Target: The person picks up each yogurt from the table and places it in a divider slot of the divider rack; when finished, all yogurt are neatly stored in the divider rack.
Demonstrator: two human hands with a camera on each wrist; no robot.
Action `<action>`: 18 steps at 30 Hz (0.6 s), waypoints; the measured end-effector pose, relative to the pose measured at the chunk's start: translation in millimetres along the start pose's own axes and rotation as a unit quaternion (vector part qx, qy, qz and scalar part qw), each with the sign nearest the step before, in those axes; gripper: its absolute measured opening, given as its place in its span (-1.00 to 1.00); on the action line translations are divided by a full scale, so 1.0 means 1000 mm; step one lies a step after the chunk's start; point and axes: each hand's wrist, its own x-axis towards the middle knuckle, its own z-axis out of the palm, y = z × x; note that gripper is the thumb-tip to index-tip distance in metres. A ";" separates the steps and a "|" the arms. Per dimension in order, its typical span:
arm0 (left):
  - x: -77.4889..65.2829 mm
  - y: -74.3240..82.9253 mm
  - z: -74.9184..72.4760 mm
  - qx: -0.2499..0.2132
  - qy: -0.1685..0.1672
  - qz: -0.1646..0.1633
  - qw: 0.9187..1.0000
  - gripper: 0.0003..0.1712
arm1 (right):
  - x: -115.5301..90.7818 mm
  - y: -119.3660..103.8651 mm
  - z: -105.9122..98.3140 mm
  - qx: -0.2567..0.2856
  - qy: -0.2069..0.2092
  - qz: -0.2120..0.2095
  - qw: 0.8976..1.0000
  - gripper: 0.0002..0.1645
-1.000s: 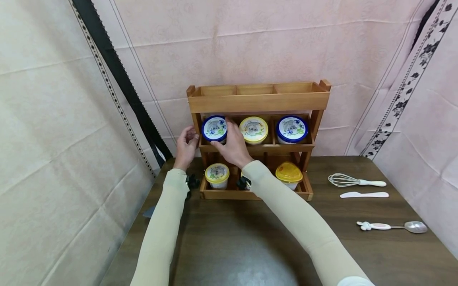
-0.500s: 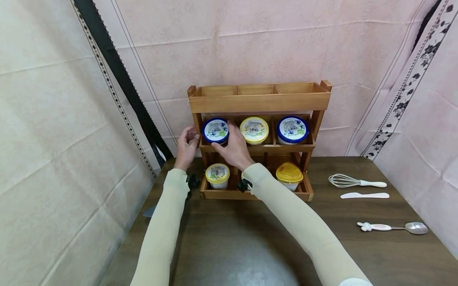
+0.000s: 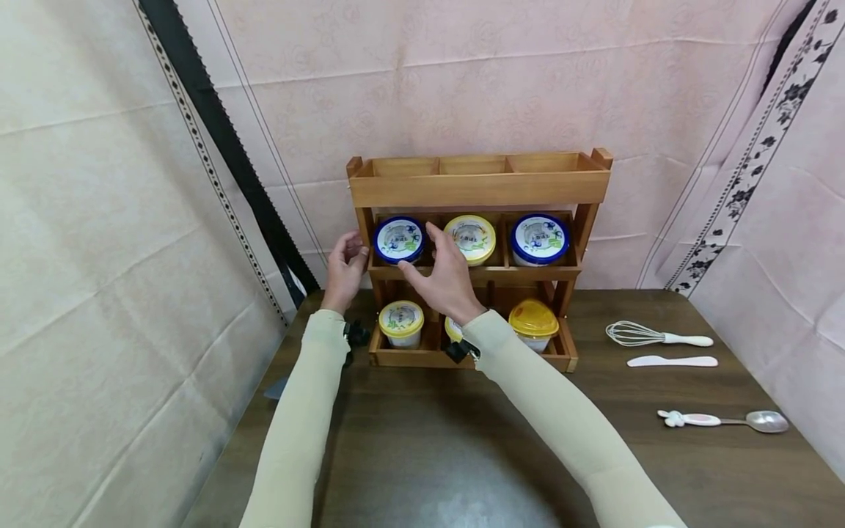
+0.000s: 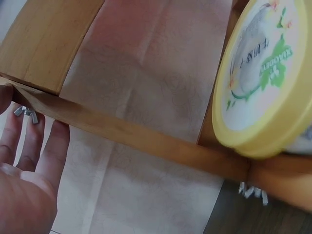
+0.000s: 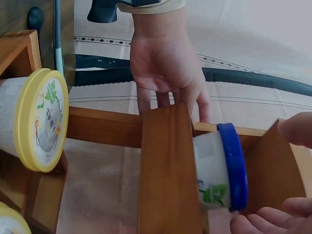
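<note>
A three-tier wooden rack (image 3: 478,190) stands at the back of the table. My left hand (image 3: 345,273) holds its left side, thumb at the front and fingers behind the upright (image 4: 126,129). In the middle tier's left compartment sits a tub with a blue lid (image 3: 399,240), tilted so the lid faces forward. My right hand (image 3: 449,282) is just right of that tub, thumb and fingers spread apart, with nothing held. A yellow-lidded tub (image 3: 472,238) and another blue-lidded tub (image 3: 540,239) fill the other compartments of that tier.
On the bottom tier are a yellow-lidded tub (image 3: 401,323), a partly hidden one (image 3: 452,329), and one with a domed yellow lid (image 3: 533,323). A whisk (image 3: 656,334), a white knife (image 3: 672,361) and a spoon (image 3: 726,420) lie at the right.
My right hand has let go of the left blue-lidded tub and drawn back slightly to the right and down. The left hand stays on the rack.
</note>
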 end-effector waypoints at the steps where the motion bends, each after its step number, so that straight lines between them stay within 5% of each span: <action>1: 0.000 0.000 -0.001 -0.002 0.000 -0.003 1.000 -0.51 | -0.002 0.000 -0.002 0.009 0.003 -0.002 1.000 0.03; 12: -0.017 0.014 -0.007 -0.032 0.012 -0.035 0.999 -0.57 | -0.035 0.001 -0.029 0.008 0.042 -0.051 0.998 -0.23; 18: -0.046 0.026 -0.006 0.009 -0.004 -0.056 0.998 -0.54 | -0.063 0.013 -0.050 -0.054 0.001 -0.060 0.997 -0.30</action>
